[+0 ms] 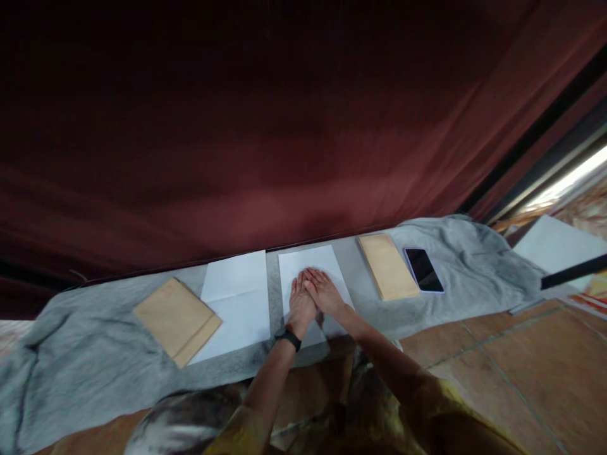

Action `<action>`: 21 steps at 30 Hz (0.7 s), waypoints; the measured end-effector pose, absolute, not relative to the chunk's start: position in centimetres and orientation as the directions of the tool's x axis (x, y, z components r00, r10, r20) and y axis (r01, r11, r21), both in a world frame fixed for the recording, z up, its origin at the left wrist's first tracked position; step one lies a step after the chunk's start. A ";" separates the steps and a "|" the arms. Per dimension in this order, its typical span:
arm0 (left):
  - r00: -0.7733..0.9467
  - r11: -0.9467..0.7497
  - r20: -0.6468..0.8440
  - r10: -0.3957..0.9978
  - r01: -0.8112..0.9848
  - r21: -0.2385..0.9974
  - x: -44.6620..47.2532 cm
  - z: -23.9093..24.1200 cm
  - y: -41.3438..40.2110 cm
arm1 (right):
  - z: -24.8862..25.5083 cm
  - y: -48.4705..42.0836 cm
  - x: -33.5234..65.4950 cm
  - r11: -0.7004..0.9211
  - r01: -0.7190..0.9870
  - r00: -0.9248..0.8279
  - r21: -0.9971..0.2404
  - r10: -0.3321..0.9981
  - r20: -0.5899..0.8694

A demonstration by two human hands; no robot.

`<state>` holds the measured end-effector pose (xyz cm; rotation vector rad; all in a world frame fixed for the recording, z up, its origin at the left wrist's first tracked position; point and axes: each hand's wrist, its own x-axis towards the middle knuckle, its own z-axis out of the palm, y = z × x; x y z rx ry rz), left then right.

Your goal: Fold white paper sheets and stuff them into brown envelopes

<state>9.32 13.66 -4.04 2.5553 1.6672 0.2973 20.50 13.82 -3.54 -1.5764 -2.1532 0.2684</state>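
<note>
My left hand (301, 306) lies flat on a sheet of white paper (323, 256), fingers stretched forward. My right hand (327, 294) rests palm down beside it, its fingers partly overlapping the left hand's. Neither hand grips anything. A dark wristband (289, 338) circles my left wrist. To the left is a larger white sheet (239, 309) with a crease across it. A brown paper envelope (173, 316) overlaps that sheet's lower left side. On the right lies what looks like a small stack of brown envelopes (389, 268).
A grey cloth (90, 341) covers the long, narrow surface. A dark-screened phone (424, 270) lies right of the brown envelopes. A dark red curtain (284, 158) hangs along the far edge. Brown floor tiles (535, 360) show at the lower right.
</note>
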 end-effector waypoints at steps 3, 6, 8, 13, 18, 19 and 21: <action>0.368 -0.387 0.137 0.919 0.911 0.144 9.1 -4.4 14.9 | -4.3 15.2 20.5 0.306 0.877 -0.227 -0.371 0.943 0.243; 0.325 -0.342 0.137 0.936 0.931 0.128 8.9 -4.6 15.9 | -4.8 16.2 20.8 0.299 0.890 -0.214 -0.344 0.941 0.264; 0.299 -0.314 0.123 0.946 0.941 0.128 8.9 -4.6 16.7 | -5.0 16.9 21.0 0.297 0.893 -0.207 -0.337 0.938 0.279; 0.251 -0.266 0.118 0.961 0.955 0.131 8.4 -4.6 18.7 | -5.2 18.8 21.3 0.267 0.905 -0.178 -0.330 0.945 0.276; 0.208 -0.223 0.123 0.970 0.967 0.126 8.2 -4.7 19.8 | -5.5 19.9 21.4 0.259 0.918 -0.176 -0.300 0.945 0.275; 0.197 -0.213 0.127 0.972 0.969 0.127 8.2 -4.8 19.9 | -5.6 20.0 21.4 0.260 0.920 -0.178 -0.294 0.944 0.277; 0.179 -0.196 0.132 0.975 0.972 0.129 8.2 -4.8 20.0 | -5.6 20.1 21.5 0.254 0.924 -0.174 -0.286 0.945 0.277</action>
